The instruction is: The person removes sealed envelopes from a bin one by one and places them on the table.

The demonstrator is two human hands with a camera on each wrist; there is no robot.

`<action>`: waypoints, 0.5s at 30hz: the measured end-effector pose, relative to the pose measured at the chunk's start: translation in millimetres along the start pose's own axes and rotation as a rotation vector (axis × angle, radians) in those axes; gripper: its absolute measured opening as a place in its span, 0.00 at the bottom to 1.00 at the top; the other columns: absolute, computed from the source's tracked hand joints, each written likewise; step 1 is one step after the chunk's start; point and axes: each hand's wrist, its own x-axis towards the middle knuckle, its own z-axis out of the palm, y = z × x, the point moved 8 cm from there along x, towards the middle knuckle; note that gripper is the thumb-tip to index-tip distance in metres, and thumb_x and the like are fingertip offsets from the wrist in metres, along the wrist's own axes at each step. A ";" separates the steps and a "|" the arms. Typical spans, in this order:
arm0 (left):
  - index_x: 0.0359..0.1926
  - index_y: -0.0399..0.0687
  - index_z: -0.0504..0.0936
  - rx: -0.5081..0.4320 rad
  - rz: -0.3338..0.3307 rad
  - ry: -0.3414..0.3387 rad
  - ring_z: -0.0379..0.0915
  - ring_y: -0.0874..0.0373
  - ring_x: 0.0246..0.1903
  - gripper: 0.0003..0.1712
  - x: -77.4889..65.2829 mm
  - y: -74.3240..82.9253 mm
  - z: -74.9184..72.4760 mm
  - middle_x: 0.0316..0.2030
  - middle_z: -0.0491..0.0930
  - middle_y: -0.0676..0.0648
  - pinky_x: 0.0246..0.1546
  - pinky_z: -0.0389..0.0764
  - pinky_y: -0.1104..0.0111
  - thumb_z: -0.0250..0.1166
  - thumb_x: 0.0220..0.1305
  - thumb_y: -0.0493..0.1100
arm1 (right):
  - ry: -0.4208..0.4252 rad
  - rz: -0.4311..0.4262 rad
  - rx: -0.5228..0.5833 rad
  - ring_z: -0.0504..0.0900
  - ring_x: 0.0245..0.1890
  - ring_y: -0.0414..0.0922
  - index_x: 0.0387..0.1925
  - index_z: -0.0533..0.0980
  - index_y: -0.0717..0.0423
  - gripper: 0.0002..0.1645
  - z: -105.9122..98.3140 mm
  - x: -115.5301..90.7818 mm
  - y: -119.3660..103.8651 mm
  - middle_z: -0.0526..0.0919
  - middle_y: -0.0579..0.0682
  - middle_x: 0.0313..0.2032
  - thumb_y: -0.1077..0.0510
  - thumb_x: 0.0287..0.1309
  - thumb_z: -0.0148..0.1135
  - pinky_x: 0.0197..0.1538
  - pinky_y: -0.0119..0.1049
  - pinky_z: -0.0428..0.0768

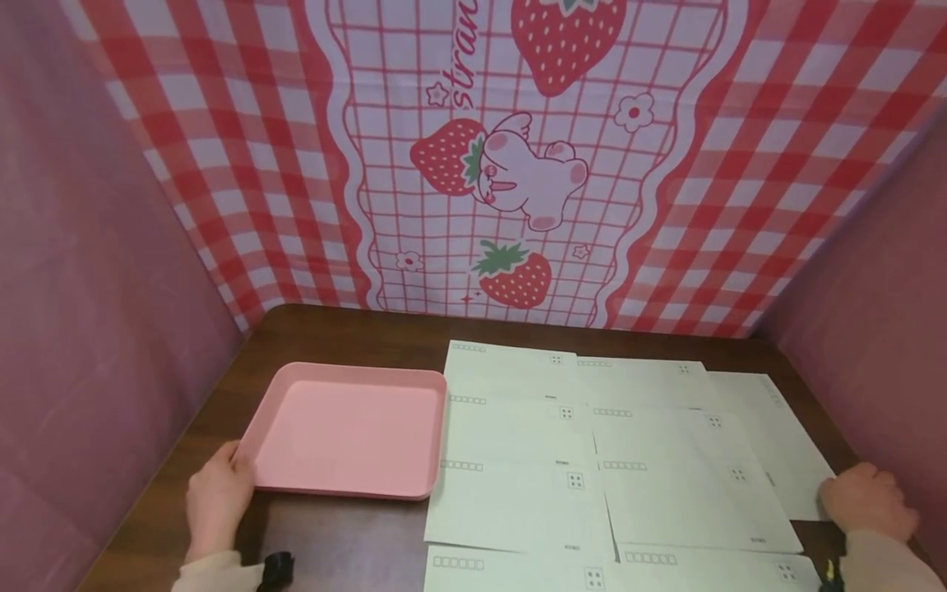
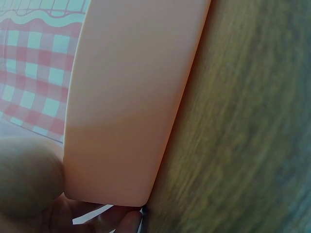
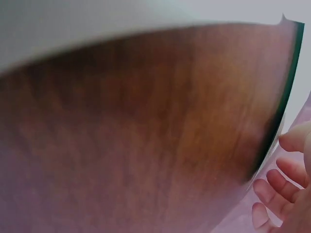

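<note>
At the left of the table, a shallow pink tray (image 1: 348, 436) lies flat in the head view. My left hand (image 1: 219, 497) grips its near left corner; in the left wrist view the thumb sits by the rim and fingertips (image 2: 127, 221) reach under the tray's end. White envelopes (image 1: 510, 436) with printed postcode boxes and stamp squares overlap in columns right of the tray. My right hand (image 1: 870, 503) is at the lower right corner of the rightmost envelope (image 1: 769, 436). Its fingers (image 3: 272, 194) are loosely bent and spread, with the thumb close to a white edge.
The dark wooden table (image 1: 370, 333) ends at a red-checked strawberry cloth (image 1: 481, 205) behind. Pink curtains hang along the left (image 1: 96, 312) and right sides. A black wrist strap (image 1: 277, 570) shows at the left sleeve. More envelopes run off the near edge of the view.
</note>
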 end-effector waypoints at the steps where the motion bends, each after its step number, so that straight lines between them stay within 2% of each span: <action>1: 0.48 0.38 0.69 0.002 -0.001 -0.004 0.64 0.28 0.39 0.19 0.6 0.0 0.7 0.43 0.69 0.28 0.31 0.65 0.47 0.41 0.58 0.40 | 0.015 -0.006 -0.014 0.63 0.39 0.67 0.41 0.54 0.85 0.28 -1.4 -1.0 -1.1 0.61 0.76 0.36 0.59 0.50 0.37 0.38 0.56 0.62; 6: 0.48 0.36 0.68 0.017 0.011 -0.012 0.64 0.28 0.37 0.19 4.7 0.4 -0.3 0.42 0.69 0.27 0.29 0.65 0.47 0.41 0.58 0.40 | 0.046 -0.074 -0.042 0.62 0.39 0.69 0.42 0.53 0.85 0.27 -2.6 -3.5 -9.6 0.61 0.77 0.36 0.60 0.52 0.36 0.38 0.58 0.61; 10: 0.48 0.36 0.67 0.033 -0.003 -0.031 0.64 0.28 0.36 0.20 7.0 -1.1 -3.2 0.42 0.68 0.26 0.27 0.65 0.47 0.41 0.57 0.39 | 0.070 -0.165 0.016 0.65 0.32 0.70 0.35 0.57 0.86 0.23 -1.7 -5.3 -16.1 0.64 0.76 0.29 0.62 0.51 0.37 0.31 0.57 0.63; 12: 0.51 0.34 0.64 0.037 -0.028 -0.057 0.64 0.27 0.37 0.22 8.2 -2.7 -3.2 0.43 0.67 0.26 0.28 0.65 0.47 0.40 0.57 0.40 | 0.049 -0.185 0.046 0.65 0.31 0.71 0.34 0.58 0.86 0.23 -0.8 -5.3 -17.7 0.64 0.77 0.28 0.62 0.50 0.37 0.29 0.57 0.63; 15: 0.55 0.28 0.55 0.040 -0.050 -0.110 0.62 0.26 0.38 0.27 9.9 -3.1 -2.6 0.45 0.64 0.23 0.31 0.65 0.46 0.39 0.58 0.42 | -0.042 -0.152 0.072 0.61 0.34 0.73 0.37 0.55 0.88 0.28 0.8 -5.7 -19.5 0.59 0.80 0.32 0.58 0.51 0.37 0.32 0.58 0.63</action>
